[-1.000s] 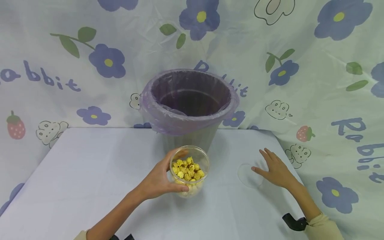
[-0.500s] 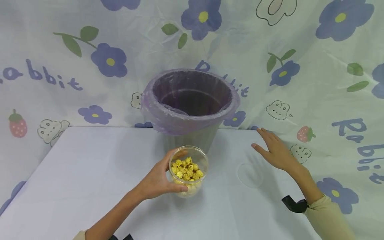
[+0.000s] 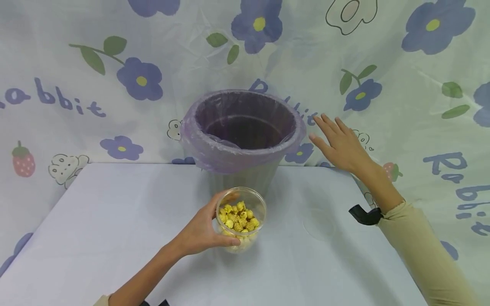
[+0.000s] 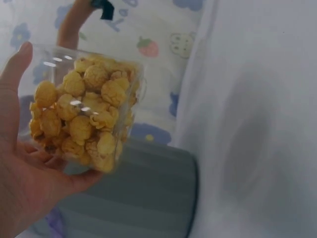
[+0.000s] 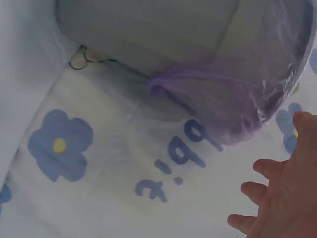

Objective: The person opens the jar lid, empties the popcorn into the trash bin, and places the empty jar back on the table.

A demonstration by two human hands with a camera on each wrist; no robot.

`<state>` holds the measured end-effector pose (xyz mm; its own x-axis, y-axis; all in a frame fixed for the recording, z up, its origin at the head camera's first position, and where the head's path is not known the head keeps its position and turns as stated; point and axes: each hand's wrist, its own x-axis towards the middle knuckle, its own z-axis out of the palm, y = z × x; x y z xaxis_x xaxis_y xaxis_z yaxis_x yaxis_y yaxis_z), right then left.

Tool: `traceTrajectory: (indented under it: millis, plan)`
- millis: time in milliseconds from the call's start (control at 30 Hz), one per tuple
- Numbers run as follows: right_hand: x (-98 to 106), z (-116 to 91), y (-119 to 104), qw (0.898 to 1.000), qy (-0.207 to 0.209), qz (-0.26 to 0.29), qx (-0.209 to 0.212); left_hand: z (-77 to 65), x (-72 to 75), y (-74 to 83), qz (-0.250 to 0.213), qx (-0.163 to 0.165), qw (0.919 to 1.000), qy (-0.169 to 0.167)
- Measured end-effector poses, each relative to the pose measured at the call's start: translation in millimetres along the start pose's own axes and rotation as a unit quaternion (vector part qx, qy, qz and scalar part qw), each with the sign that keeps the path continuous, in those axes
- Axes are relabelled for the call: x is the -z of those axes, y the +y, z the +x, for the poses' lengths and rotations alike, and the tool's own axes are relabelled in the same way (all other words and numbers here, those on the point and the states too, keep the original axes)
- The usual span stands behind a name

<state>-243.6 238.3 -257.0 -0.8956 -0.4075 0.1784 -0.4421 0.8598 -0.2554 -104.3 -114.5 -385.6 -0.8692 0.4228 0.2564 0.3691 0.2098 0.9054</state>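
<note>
My left hand [image 3: 203, 229] grips a clear plastic jar [image 3: 241, 212] from its left side, thumb in front and fingers behind. Yellow popcorn [image 4: 81, 111] fills much of the jar, whose top has no cover. Behind it stands a grey trash can [image 3: 245, 180] lined with a thin purple bag [image 3: 218, 157] folded over the rim. Raised in the air just right of that rim, my right hand [image 3: 342, 144] has its fingers spread and holds nothing. In the right wrist view, its fingers point toward the bag's edge without touching it.
A clear round lid [image 3: 319, 224] lies flat on the white table [image 3: 115, 221], right of the jar. A flower-and-rabbit printed cloth [image 3: 160, 46] hangs behind the trash can and along the right side.
My right hand has risen from above the lid, up and forward to beside the trash can's rim. The left hand and the jar have stayed in place.
</note>
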Motion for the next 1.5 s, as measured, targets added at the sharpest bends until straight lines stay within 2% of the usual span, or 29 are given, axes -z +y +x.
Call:
traceTrajectory:
  millis: [167,333,567,867,1067,1267,1500]
  plan:
    - [8,26,-16,1.0,-0.008,-0.005,0.012,-0.9,2.2,1.2,0.001,-0.002,1.0,0.003]
    - [7,49,-26,0.999,-0.031,-0.002,0.025,-1.2,4.7,1.9,0.003,-0.005,1.0,0.003]
    - [1,68,-33,0.997,-0.074,-0.013,0.03,-1.9,10.7,6.7,0.01,-0.005,0.9999,0.009]
    - [0,72,-32,0.994,-0.101,-0.027,0.035,-8.3,20.7,12.8,0.037,-0.003,0.999,0.026]
    - [1,71,-31,0.993,-0.105,-0.031,0.037,-10.2,34.1,23.0,0.065,-0.005,0.9971,0.038]
    - [2,70,-31,0.993,-0.108,-0.026,0.034,-12.1,53.6,41.8,0.106,-0.012,0.9926,0.058]
    - [1,71,-31,0.993,-0.107,-0.028,0.037,-17.4,77.1,73.3,0.145,-0.006,0.9839,0.105]
